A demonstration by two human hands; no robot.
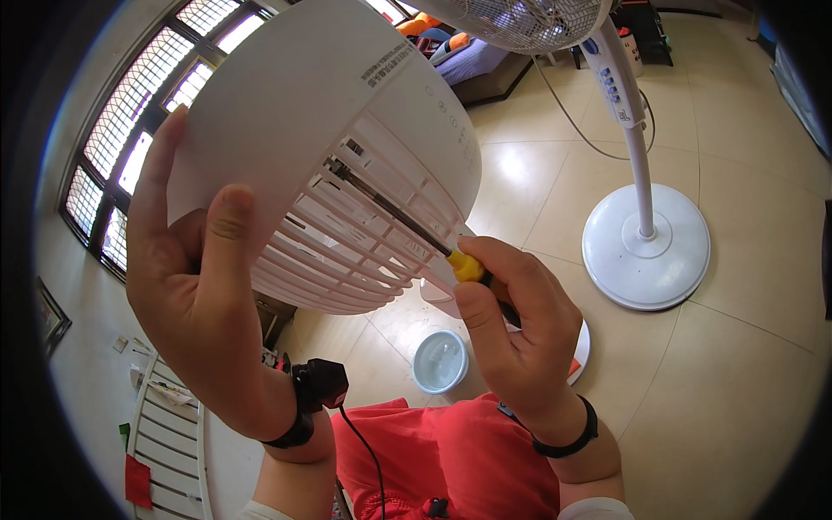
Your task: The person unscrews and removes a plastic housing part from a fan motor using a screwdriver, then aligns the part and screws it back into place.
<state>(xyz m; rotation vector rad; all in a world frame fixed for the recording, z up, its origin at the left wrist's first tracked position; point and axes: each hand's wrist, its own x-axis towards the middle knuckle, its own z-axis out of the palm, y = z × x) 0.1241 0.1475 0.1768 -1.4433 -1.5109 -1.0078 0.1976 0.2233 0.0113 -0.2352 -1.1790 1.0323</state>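
Note:
A large white rounded appliance (286, 78) with a slatted plastic grille (325, 251) fills the upper middle. My left hand (204, 277) grips its left side, thumb on the near face and a finger stretched up along the edge. In my right hand (524, 325) is a screwdriver (394, 212) with a yellow and dark handle, pinched between thumb and forefinger. Its long metal shaft lies along the slats, pointing up and left. The tip reaches a dark gap in the upper part of the grille; what it touches there I cannot make out.
To the right stands a white pedestal fan (646, 247) with a round base and a trailing cord. A light blue basin (439, 361) sits on the tiled floor below. A white slatted rack (173, 433) is at lower left, red cloth (451, 451) at my lap.

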